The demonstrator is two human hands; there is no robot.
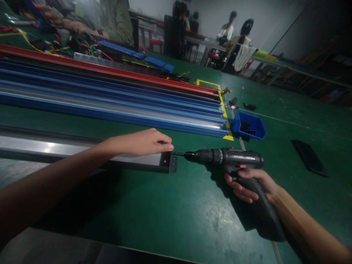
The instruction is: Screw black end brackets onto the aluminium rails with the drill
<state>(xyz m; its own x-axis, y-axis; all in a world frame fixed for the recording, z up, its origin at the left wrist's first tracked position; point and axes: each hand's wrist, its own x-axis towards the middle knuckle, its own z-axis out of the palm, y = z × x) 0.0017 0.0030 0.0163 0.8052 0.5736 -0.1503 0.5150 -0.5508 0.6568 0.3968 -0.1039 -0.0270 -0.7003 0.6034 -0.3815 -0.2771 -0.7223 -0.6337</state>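
My right hand (pixel 249 185) is wrapped round the handle of a black cordless drill (pixel 228 157), which lies level above the table. The drill's long bit points left and its tip meets the end of a black metal channel (pixel 143 167). A small black end plate (pixel 172 164) with slots sits on that end. My left hand (pixel 148 141) is closed over the far edge of the channel at the same end, thumb and finger pressed together beside the bit's tip. Whatever lies beneath those fingertips is hidden.
Several long blue profiles (pixel 132 106) and a red one (pixel 123 69) lie side by side beyond the channel. A blue bin (pixel 257 126) holds dark pieces. A black flat piece (pixel 309 157) rests on the green table (pixel 192 212). A person's arm (pixel 82 27) works among wires at the back left.
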